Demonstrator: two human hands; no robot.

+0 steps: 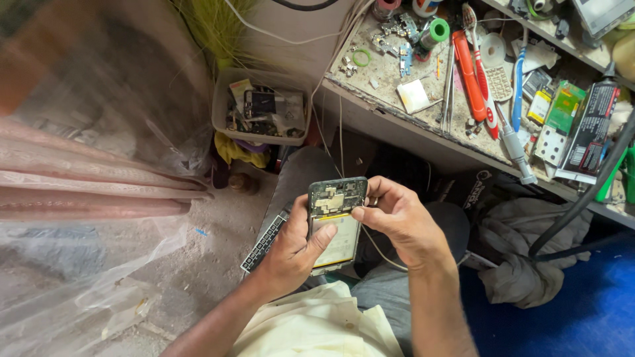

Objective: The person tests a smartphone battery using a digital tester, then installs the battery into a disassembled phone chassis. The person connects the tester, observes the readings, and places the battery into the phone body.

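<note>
Holding an opened smartphone with its back cover off, green circuit board and pale battery showing, we are keeping it above our lap so the insides face us. Our left hand is cradling its lower half, thumb across the battery, while our right hand is pinching its upper right edge. Its long axis is running away from us, board end pointing toward the cluttered workbench.
</note>
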